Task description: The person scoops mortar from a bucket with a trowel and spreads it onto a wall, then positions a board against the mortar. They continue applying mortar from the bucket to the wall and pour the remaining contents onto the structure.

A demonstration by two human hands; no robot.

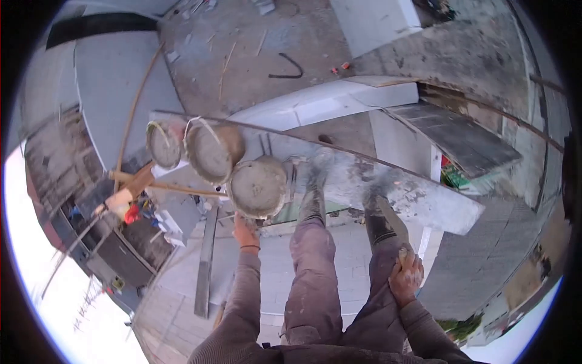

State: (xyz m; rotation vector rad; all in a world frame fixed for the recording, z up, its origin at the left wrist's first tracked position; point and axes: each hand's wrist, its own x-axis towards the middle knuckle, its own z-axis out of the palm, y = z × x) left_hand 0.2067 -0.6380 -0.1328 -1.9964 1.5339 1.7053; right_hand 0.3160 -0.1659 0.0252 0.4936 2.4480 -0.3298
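Note:
My left hand [245,233] is at the near edge of a round bucket [259,189] filled with grey wet mortar, its fingers closed on the rim and partly hidden. Two more mortar buckets stand beyond it: a middle bucket [210,151] with a raised handle and a far left bucket [163,145]. Beside my right knee, my right hand [406,276] is closed round the handle of a trowel [393,219], whose blade points away along my boot. All three buckets rest on the left part of a long plank [442,206], and my boots are on it too.
White block walls [327,103] run beyond the plank, with a rough floor [242,60] far below. A dark board [454,136] leans at the right. Wooden poles [138,100] and a narrow board [207,261] lie to the left. The plank's edges border drops.

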